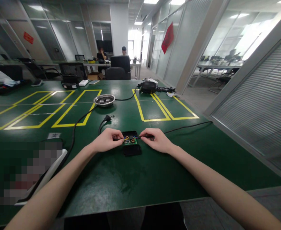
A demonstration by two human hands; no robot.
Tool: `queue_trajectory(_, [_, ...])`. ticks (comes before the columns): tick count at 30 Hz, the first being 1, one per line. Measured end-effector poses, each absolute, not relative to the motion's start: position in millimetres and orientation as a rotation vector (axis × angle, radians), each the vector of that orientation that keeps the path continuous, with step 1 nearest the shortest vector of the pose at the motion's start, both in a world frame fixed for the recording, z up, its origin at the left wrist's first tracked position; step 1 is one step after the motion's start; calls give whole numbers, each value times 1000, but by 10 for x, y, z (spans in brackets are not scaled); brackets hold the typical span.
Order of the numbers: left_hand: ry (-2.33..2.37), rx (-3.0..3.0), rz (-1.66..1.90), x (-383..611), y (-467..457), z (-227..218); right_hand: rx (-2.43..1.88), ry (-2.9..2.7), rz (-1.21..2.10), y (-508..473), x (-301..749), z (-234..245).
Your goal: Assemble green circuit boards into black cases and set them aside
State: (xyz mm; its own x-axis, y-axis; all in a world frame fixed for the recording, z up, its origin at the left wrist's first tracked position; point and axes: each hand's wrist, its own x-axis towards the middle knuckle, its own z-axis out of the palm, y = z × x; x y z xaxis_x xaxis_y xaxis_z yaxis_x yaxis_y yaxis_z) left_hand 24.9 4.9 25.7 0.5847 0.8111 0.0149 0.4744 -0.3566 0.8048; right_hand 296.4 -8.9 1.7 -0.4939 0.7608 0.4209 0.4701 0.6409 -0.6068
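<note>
In the head view a small green circuit board (130, 141) with copper-ringed coils lies between my hands, in an opened black plastic case (132, 150). My left hand (109, 139) is closed in a pinch on a black cable at the board's left end. On the other side, my right hand (157, 140) pinches another black cable (188, 127), which runs off to the right across the green table. Beyond my left hand lies a black power plug (107, 118), its prongs pointing right. The fingertips partly hide where the cables meet the board.
A round metal dish (104, 100) with small metal parts stands farther back. Behind it are a black pouch (148, 87) and yellow tape outlines (155, 120). A white-edged, pixelated object (59, 163) lies at the left. Two people (101, 56) sit at a far desk.
</note>
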Motion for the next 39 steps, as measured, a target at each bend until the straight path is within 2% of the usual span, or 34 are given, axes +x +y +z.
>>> queue_trajectory(5, [917, 1845, 296, 245, 8, 325, -738, -2327, 655, -120, 3100, 48])
queue_trajectory(11, [1014, 1952, 206, 245, 0, 360, -757, -2382, 573, -107, 3051, -31])
queue_trajectory(21, [966, 2138, 338, 219, 34, 327, -731, -2490, 546, -118, 3044, -30])
queue_trajectory(28, [947, 2148, 405, 222, 52, 305, -817, -2551, 332, -98, 3001, -70])
queue_trajectory(35, [1049, 1997, 371, 251, 50, 271, -816, -2597, 294, -77, 2990, -39])
queue_trajectory(39, [1038, 2124, 401, 246, 66, 226, -791, -2627, 187, -79, 2992, -27])
